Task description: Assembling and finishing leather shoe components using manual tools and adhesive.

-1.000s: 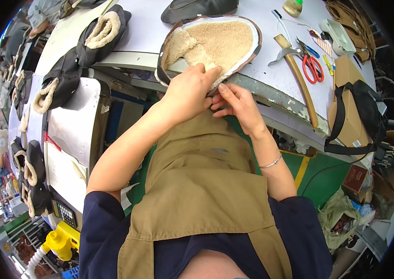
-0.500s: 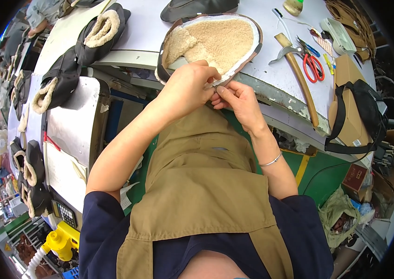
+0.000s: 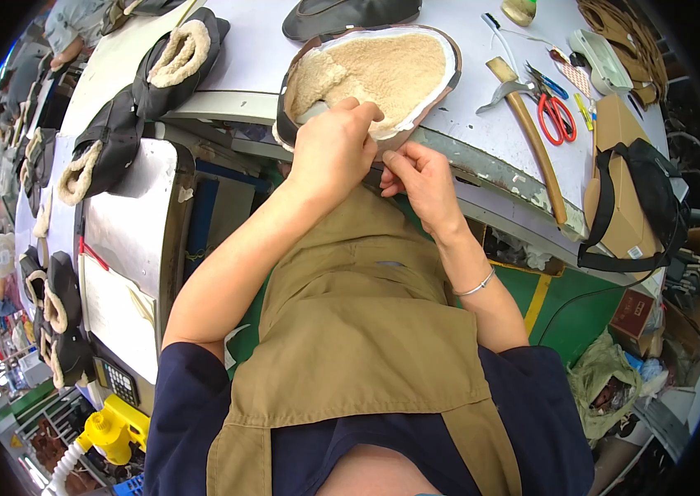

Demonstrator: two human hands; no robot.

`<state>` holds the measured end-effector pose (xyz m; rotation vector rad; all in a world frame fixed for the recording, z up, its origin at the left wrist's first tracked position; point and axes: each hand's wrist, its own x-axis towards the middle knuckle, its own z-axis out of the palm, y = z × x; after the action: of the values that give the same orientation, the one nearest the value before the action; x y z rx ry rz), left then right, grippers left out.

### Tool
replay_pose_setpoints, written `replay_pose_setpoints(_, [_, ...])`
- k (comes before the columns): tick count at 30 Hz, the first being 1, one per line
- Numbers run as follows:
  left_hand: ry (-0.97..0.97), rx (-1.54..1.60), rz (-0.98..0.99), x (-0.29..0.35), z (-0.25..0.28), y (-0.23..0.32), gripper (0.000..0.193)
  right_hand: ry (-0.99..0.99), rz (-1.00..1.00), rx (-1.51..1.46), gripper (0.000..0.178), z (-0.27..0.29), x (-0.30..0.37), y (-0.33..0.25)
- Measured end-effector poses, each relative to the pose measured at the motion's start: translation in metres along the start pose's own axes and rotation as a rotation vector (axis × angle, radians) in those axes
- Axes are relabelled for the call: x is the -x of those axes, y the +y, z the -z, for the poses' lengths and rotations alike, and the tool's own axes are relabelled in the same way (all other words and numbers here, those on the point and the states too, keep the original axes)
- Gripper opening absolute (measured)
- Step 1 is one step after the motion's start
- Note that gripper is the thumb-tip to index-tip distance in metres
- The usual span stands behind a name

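A fleece-lined shoe upper (image 3: pixel 404 70) lies at the bench's near edge, its cream pile facing up inside a white-edged dark rim. My left hand (image 3: pixel 338 145) is curled over the near rim with its fingers closed on the edge, hiding part of the lining. Just right of it, my right hand (image 3: pixel 424 182) pinches the same near edge between thumb and forefinger, the other fingers bent under. Whether a thread or small tool sits between the fingertips is hidden. Behind the upper stands a black shoe (image 3: pixel 350 16).
To the right lie a hammer (image 3: pixel 536 153), red-handled scissors (image 3: pixel 557 120), a brush (image 3: pixel 499 37) and a black bag (image 3: pixel 647 198) against a cardboard box. Fleece-lined black shoes (image 3: pixel 180 58) line the left, near a metal-topped stand (image 3: pixel 131 186) with an open notebook (image 3: pixel 119 306).
My left hand has shifted slightly up, its fingers reaching further over the fleece. The shoe upper has slid a little left, and a small gap now separates my two hands.
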<state>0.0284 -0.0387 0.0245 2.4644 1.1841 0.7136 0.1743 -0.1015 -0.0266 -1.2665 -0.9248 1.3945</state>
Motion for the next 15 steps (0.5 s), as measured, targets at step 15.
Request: replay_pose_setpoints(15, [-0.172,-0.067,-0.045,-0.005,0.006,0.002,0.025,-0.008,0.018,0.069,0.020,0.006,-0.004,-0.013])
